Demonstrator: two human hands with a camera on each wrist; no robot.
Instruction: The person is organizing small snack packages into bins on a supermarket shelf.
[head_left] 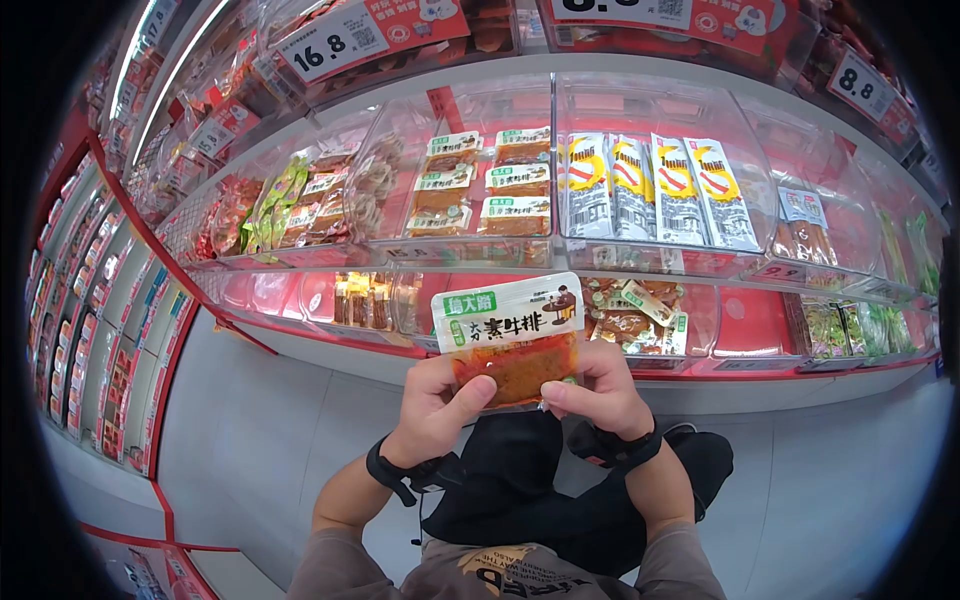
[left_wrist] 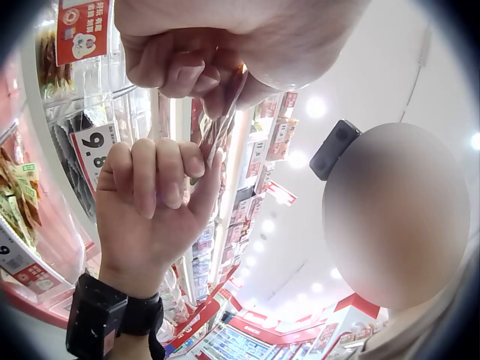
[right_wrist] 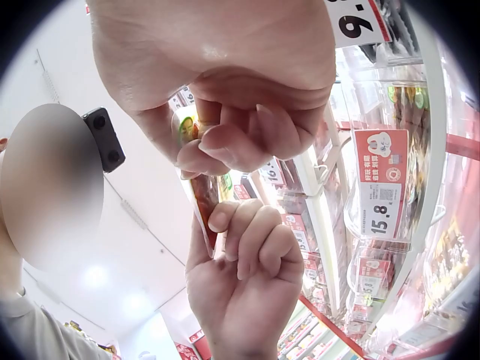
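Note:
A sealed snack packet (head_left: 510,345) with a white top, green label and reddish-brown contents is held up in front of the body, its printed face toward the head camera. My left hand (head_left: 432,410) pinches its lower left edge, thumb on the front and fingers curled behind. At the lower right corner, my right hand (head_left: 603,395) grips it the same way. Both wrist views show the packet nearly edge-on, as a thin strip between the two hands. Similar packets (head_left: 515,180) lie in a clear bin on the shelf beyond.
White-and-yellow packets (head_left: 680,190) fill the bin to the right, and green and brown packs (head_left: 300,200) the bins to the left. A lower shelf holds more packets (head_left: 640,310). Price tags (head_left: 330,45) hang above. Grey floor (head_left: 270,420) lies below, with another shelf (head_left: 90,330) at far left.

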